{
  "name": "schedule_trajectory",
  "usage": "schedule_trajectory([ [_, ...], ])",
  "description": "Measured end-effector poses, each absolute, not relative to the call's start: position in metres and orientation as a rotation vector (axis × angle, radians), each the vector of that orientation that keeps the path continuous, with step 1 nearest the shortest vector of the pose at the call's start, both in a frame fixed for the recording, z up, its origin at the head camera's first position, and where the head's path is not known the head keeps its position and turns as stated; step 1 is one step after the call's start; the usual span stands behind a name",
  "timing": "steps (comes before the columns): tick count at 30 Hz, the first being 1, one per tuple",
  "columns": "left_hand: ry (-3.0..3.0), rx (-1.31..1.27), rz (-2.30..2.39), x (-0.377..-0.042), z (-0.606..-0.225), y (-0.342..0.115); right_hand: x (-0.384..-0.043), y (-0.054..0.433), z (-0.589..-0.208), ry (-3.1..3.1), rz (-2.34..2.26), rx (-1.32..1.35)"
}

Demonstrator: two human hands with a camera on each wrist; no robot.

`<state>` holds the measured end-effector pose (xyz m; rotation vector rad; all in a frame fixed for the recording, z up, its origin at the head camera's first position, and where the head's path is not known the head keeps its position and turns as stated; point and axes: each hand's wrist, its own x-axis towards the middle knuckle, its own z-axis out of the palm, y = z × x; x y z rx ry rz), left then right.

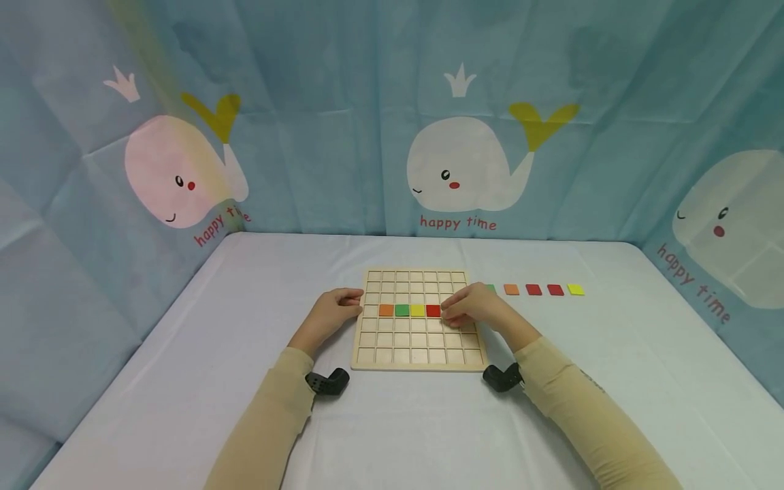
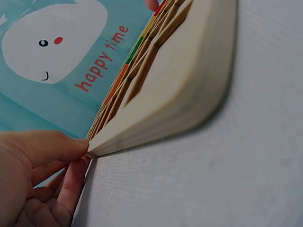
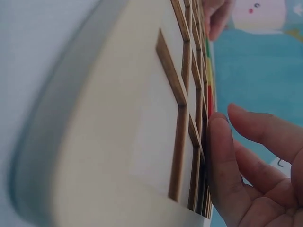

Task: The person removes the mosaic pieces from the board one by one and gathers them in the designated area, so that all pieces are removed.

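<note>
A square wooden grid board [image 1: 419,365] lies flat on the table. Across one of its middle rows sit an orange tile [image 1: 386,310], a green tile [image 1: 401,310], a yellow tile [image 1: 417,310] and a red tile [image 1: 433,311], side by side. My left hand [image 1: 331,314] rests its fingertips against the board's left edge. Over the right part of the board, my right hand [image 1: 480,306] has its fingertips just beside the red tile. In the right wrist view, its thumb [image 3: 220,142] is at the board's surface, slightly apart from the forefinger, with no tile visible between them.
Right of the board, a row of loose tiles lies on the white table [image 1: 416,429]: a partly hidden green one [image 1: 491,288], an orange one [image 1: 511,290], two red ones [image 1: 533,290] and a yellow one [image 1: 576,290]. A blue whale-print curtain [image 1: 331,170] hangs behind.
</note>
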<state>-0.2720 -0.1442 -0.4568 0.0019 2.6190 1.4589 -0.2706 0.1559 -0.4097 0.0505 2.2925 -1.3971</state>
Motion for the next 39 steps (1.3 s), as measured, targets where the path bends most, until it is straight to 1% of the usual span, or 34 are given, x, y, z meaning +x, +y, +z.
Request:
schedule_trajectory([
  [20,2.613,-0.004,1.46,-0.272,-0.458,-0.144,-0.273,0.153,-0.411,2.278,-1.419,0.099],
  [31,2.513,-0.089,1.473,-0.271,-0.444,-0.14,-0.273,0.149,-0.411,2.306,-1.412,0.12],
  [39,2.454,-0.078,1.433,-0.272,-0.437,-0.143,-0.276,0.147,-0.412,2.335,-1.394,0.15],
])
